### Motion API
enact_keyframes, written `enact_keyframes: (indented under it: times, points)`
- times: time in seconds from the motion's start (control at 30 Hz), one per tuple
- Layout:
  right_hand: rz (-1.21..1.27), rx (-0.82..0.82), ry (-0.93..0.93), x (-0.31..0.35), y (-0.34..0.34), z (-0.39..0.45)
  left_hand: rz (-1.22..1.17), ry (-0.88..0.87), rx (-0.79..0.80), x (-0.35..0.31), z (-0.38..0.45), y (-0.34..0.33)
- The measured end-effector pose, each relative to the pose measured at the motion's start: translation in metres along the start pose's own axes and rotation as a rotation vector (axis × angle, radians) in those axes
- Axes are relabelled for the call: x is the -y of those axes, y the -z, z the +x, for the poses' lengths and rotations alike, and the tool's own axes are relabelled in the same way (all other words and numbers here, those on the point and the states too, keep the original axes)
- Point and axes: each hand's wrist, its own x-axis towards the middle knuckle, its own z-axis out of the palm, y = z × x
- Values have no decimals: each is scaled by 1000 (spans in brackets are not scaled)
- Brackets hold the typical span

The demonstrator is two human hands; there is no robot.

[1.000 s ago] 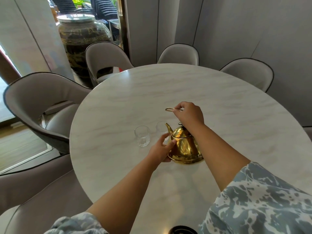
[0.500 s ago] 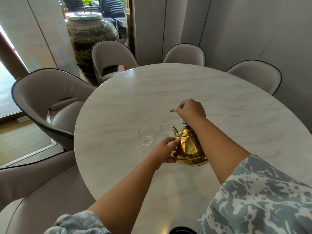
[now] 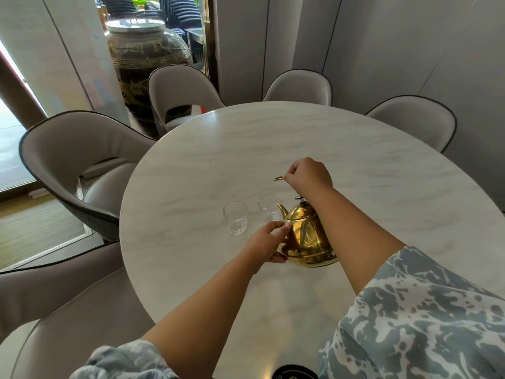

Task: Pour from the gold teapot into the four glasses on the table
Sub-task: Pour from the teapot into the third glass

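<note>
The gold teapot (image 3: 306, 236) stands on the round marble table (image 3: 246, 149), its spout pointing left toward a clear glass (image 3: 268, 212). A second clear glass (image 3: 235, 221) stands further left. My right hand (image 3: 307, 175) is closed on the teapot's raised gold handle above the lid. My left hand (image 3: 266, 243) presses against the pot's left side below the spout. My right forearm hides what lies behind the pot; other glasses are not visible.
Grey upholstered chairs ring the table: one at the left (image 3: 73, 157), others at the back (image 3: 177, 91) (image 3: 300, 86) and right (image 3: 415, 119). A large dark jar (image 3: 144, 58) stands behind them. A dark round object (image 3: 293, 372) sits at the near table edge.
The view has shifted a little; my hands and the teapot keep nearly the same pose, with the right hand lifted slightly higher on the handle.
</note>
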Motion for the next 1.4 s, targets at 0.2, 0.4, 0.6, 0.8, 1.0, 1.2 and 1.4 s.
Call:
enact_keyframes:
  times: [0.2,0.4,0.6,0.8,1.0,1.2,1.4]
  points:
    - [-5,-2,12,3,1,1,-25,-7,2,0,1,1]
    - [0,0,9,5,2,1,-32,-23,2,0,1,2]
    - [-17,9,3,6,3,3,-34,-27,7,-1,1,3]
    - [-17,11,-8,6,2,5,-45,-23,10,-1,1,2]
    - [-30,21,-13,7,2,7,-49,-25,13,-2,1,3]
    - [-35,25,-21,7,1,7,-45,-28,4,-1,0,2]
    - [-44,31,-17,7,0,7,-46,-22,6,1,0,2]
